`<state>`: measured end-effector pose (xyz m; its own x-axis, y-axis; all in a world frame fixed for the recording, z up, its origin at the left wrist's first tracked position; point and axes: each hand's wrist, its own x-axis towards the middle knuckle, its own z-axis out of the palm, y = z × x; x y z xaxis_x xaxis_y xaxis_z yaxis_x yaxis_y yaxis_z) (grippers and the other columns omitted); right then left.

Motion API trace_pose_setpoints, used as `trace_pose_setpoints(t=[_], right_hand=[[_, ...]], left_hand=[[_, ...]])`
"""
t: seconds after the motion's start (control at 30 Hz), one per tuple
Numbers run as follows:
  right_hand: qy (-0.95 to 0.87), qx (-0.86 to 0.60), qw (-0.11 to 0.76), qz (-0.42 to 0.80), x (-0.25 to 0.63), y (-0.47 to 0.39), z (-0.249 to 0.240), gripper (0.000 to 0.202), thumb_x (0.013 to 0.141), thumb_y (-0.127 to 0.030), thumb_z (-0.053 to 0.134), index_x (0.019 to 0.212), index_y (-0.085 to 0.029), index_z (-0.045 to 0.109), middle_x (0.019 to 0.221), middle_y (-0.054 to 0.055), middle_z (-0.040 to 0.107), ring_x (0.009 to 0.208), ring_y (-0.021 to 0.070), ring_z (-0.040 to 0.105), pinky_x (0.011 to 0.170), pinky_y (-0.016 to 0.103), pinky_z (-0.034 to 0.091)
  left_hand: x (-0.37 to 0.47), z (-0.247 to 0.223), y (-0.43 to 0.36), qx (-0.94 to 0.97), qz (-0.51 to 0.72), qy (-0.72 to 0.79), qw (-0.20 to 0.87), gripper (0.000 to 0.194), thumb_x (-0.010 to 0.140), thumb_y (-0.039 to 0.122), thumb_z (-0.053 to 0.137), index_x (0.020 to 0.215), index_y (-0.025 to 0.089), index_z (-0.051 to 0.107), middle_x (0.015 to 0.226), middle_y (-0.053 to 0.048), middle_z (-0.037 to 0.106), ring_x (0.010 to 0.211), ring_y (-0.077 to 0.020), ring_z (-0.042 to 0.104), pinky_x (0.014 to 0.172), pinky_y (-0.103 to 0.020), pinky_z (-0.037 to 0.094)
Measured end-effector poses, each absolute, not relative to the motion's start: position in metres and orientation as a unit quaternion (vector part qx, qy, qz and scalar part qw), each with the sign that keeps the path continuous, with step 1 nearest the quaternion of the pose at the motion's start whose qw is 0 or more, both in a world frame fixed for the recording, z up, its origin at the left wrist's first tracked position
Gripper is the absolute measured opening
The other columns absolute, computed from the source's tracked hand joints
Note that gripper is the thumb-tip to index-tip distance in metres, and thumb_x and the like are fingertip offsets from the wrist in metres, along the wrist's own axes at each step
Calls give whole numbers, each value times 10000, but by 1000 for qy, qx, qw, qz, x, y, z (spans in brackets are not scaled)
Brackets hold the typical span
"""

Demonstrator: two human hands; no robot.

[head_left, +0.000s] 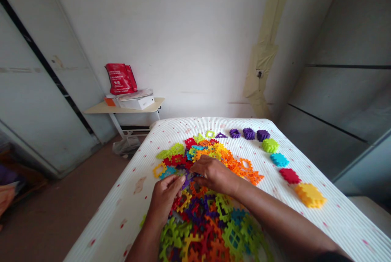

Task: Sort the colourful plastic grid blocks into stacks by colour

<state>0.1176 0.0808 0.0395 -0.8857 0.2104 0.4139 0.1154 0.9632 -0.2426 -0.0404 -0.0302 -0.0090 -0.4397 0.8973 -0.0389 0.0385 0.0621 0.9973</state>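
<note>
Both my hands meet over a heap of colourful notched plastic building pieces (207, 213) on the bed-like surface. My left hand (166, 193) is closed, thumb and fingers pinched at a purple notched building piece (187, 180). From the right, my right hand (212, 173) reaches over the heap, its fingers curled down onto the same purple piece. The fingers hide much of its outline. Orange pieces (244, 168) lie to the right of my right hand, and a yellow square frame piece (159, 170) is beyond my left hand.
Sorted stacks curve along the right: purple (249, 134), green (270, 145), blue (279, 159), red (290, 175) and yellow (310, 195). A small side table (97, 108) at the left carries a white box (137, 102) and a red bag (120, 79). Grey cabinets (348, 79) stand at the right.
</note>
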Motion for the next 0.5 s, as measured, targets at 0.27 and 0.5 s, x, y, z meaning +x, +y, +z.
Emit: trace_pose_setpoints(t=[0.27,0.5], right_hand=[[-857,-485,172,36,139,218,27,230,811,-159,552,1014,-190,658,1008,66,677,902,162,607,757,212,401],[-828,-552,94,36,138,271,3,225,787,-150,583,998,-173,659,994,93,680,892,184,619,697,212,402]], left_hand=[[-43,-9,-29,358,611,620,337,367,690,508,625,699,141,611,586,11,553,525,-96,445,497,-204,353],[-50,-17,-29,376,591,633,330,356,722,498,607,725,143,628,597,15,542,551,-104,452,531,-212,362]])
